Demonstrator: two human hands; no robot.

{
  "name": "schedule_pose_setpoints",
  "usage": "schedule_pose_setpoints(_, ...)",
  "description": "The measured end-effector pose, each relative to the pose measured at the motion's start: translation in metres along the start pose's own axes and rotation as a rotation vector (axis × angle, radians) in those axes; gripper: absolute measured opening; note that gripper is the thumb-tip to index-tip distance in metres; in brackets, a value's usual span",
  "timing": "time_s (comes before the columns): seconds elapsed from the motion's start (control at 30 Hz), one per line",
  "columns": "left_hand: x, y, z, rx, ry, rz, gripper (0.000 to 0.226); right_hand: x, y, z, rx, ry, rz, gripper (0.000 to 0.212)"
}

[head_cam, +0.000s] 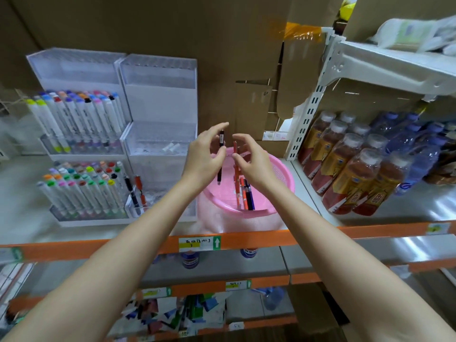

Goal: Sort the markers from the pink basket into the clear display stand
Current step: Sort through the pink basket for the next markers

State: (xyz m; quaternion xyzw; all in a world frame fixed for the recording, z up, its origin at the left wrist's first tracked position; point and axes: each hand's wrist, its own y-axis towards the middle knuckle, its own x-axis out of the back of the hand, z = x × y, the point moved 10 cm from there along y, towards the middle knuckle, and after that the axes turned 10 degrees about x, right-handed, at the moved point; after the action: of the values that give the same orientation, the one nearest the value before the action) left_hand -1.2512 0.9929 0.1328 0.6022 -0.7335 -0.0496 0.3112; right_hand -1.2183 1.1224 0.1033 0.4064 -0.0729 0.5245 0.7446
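Note:
Above the pink basket my left hand pinches a black marker, held upright. My right hand pinches an orange marker, also upright, a little to the right. A few more markers, orange and dark, stand inside the basket. The clear display stand rises in tiers left of the basket. Its bottom tier holds a black marker and an orange marker.
A second clear stand full of white markers with coloured caps sits at far left. Bottles of drink fill the shelf at right. The orange shelf edge runs in front, cardboard behind.

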Motion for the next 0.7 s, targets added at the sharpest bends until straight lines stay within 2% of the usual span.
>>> schedule_pose_setpoints(0.17, 0.049, -0.005, 0.003, 0.042, 0.026, -0.065, 0.037, -0.02, 0.011, 0.038, 0.042, 0.066, -0.038, 0.029)
schedule_pose_setpoints(0.37, 0.1, -0.016, 0.021, 0.067, 0.048, -0.061, 0.033, -0.058, 0.009, 0.071, 0.041, 0.13, 0.028, 0.025)
schedule_pose_setpoints(0.53, 0.123, -0.017, 0.034, 0.103, 0.071, 0.042, 0.023, -0.082, 0.008, 0.096, 0.027, 0.122, 0.029, 0.025)
schedule_pose_setpoints(0.7, 0.128, -0.017, 0.044, 0.111, 0.082, 0.166, 0.023, -0.098, 0.007, 0.111, 0.036, 0.06, 0.0, 0.024)
